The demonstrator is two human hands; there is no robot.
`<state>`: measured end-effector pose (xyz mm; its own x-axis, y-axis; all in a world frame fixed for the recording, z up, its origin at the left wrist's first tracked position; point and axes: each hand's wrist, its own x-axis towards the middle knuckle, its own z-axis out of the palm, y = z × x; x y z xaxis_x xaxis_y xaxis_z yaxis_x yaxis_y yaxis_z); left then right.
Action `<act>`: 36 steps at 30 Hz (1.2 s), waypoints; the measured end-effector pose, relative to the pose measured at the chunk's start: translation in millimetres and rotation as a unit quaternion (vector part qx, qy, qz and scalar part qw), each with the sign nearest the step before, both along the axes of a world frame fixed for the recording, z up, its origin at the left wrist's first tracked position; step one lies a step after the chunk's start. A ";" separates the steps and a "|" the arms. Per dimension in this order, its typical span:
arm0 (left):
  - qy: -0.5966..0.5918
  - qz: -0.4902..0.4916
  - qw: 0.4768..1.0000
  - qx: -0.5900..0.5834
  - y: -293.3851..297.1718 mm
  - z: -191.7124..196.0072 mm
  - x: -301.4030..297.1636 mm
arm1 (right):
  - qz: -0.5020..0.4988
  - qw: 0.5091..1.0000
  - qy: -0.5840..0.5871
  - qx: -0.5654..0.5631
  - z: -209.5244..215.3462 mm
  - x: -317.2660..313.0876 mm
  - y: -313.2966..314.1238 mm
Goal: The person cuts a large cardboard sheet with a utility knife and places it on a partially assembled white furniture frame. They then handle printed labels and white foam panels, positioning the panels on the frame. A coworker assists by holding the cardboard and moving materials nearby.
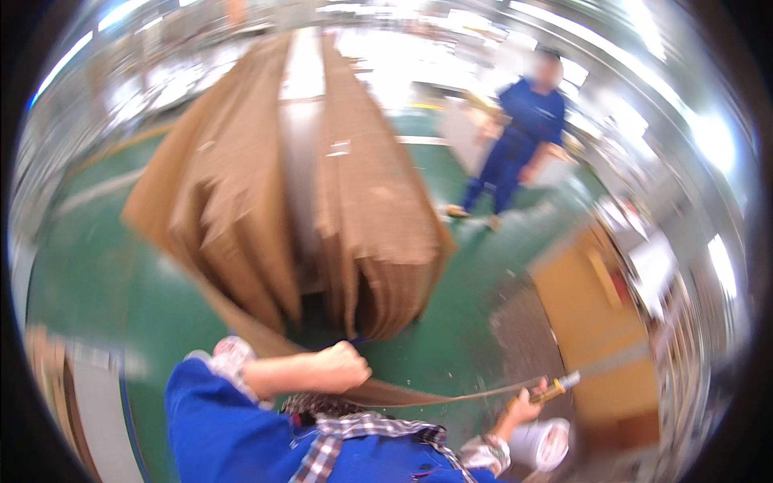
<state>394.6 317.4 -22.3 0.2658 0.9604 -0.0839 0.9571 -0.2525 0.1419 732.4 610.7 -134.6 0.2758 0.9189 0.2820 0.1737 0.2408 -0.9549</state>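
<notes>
In front of my body, my left hand (pixel 342 367) is closed in a fist; whatever it may hold is hidden. Beneath it runs the edge of a long brown cardboard sheet (pixel 403 396), which bends from the stack towards my right side. My right hand (pixel 525 406), low at the right, is wrapped round a yellow-handled utility knife (pixel 554 391), its pale end pointing right and slightly up. The sheet's edge reaches close to this hand; blur hides whether they touch. Beyond my hands stand tall folded cardboard sheets (pixel 378 217) in two thick bundles, with a pale upright strip (pixel 302 161) between them.
A white roll (pixel 541 444) is beside my right forearm. To the right lies a large tan board (pixel 596 314) with papers (pixel 652 266) near it. A person in blue (pixel 527 121) stands on the green floor (pixel 475 314) at the far right. Pale boards (pixel 97 402) lie at the lower left.
</notes>
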 end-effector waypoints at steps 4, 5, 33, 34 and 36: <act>-0.096 0.243 0.889 0.377 -41.7 109.7 -87.4 | 0.065 0.992 -0.093 0.052 -15.0 26.8 40.8; -0.051 0.425 0.788 0.442 -80.4 89.0 -128.5 | 0.085 0.994 -0.070 0.027 -22.2 28.2 46.0; -0.142 0.643 0.738 0.147 -319.2 29.3 -455.2 | 0.430 0.893 0.019 -0.131 169.2 -265.2 -245.5; -0.158 0.656 0.726 0.133 -319.6 36.1 -442.2 | 0.456 0.878 0.021 -0.143 169.1 -267.1 -249.6; -0.168 0.637 0.733 0.168 -341.7 22.3 -416.8 | 0.495 0.851 0.021 -0.175 173.0 -269.9 -256.2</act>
<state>-22.3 -24.3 0.0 -0.9136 0.3989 0.0796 0.3724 0.7416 0.5580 462.5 354.6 38.4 -0.6787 0.7329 -0.0471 0.0154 -0.0499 -0.9986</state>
